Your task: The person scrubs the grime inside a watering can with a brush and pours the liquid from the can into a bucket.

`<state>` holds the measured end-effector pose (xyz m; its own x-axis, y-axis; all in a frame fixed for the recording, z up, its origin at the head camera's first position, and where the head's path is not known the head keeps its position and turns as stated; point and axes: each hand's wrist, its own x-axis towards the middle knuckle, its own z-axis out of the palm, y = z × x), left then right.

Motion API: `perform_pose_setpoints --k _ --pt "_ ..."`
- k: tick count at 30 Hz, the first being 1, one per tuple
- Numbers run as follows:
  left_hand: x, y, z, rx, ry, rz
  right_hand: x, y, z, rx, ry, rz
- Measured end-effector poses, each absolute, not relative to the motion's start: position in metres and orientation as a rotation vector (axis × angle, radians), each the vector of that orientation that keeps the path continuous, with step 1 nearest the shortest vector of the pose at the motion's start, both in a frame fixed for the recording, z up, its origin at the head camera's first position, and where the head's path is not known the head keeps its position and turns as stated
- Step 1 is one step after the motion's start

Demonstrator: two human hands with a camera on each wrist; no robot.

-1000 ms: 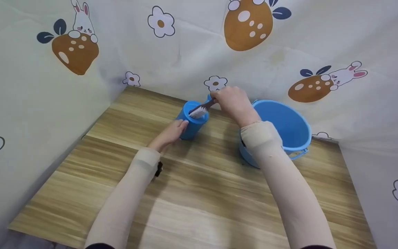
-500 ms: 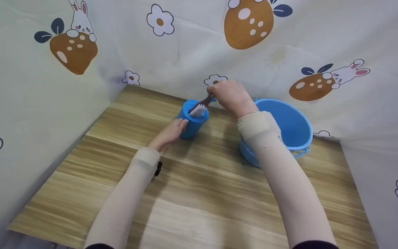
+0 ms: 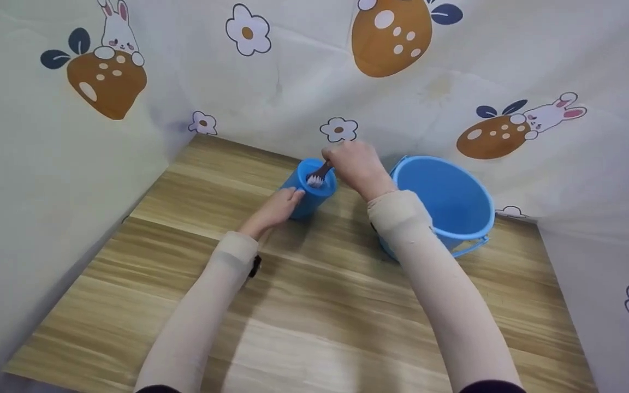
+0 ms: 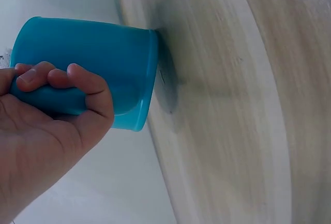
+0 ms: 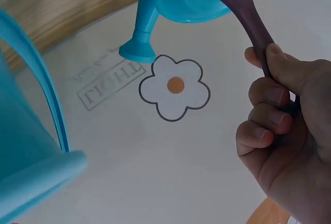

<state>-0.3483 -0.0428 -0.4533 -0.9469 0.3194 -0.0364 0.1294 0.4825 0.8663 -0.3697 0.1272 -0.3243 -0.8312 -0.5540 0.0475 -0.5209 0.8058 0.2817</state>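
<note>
My left hand [image 3: 275,208] grips the handle [image 4: 59,100] of a blue watering can [image 3: 308,205], fingers curled round it in the left wrist view. Its spout [image 5: 142,32], with a flared end, shows in the right wrist view. A scrub brush [image 5: 253,25] with a dark brown handle and white bristles is held in my right hand [image 3: 358,166]. The brush head [image 3: 315,180] is at the can's open mouth, partly inside it. Whether the bristles touch the inner wall is not plain. The can's base is close to the table, with a shadow beside it.
A blue bucket [image 3: 445,191] with a handle stands right of the can, partly behind my right forearm. The wood-grain table [image 3: 314,316] meets walls covered in white cloth [image 3: 287,98] printed with rabbits, flowers and brown fruit shapes.
My right hand has come down and slightly left, and the brush head sits lower in the can's mouth. The can's top and my left hand have shifted slightly right.
</note>
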Motion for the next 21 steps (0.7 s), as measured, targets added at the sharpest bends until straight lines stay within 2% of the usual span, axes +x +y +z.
perform_pose_setpoints --k 6,14,21 --pt "-0.347 -0.042 -0.456 0.39 2.516 1.492 -0.367 0.122 -0.333 0.848 -2.89 -0.353" --pt "-0.342 -0.027 -0.458 0.508 2.572 1.414 -0.369 0.129 -0.37 0.848 -2.925 -0.343" --pt "-0.341 -0.023 -0.45 0.532 2.659 1.397 -0.367 0.14 -0.372 0.884 -2.722 -0.265"
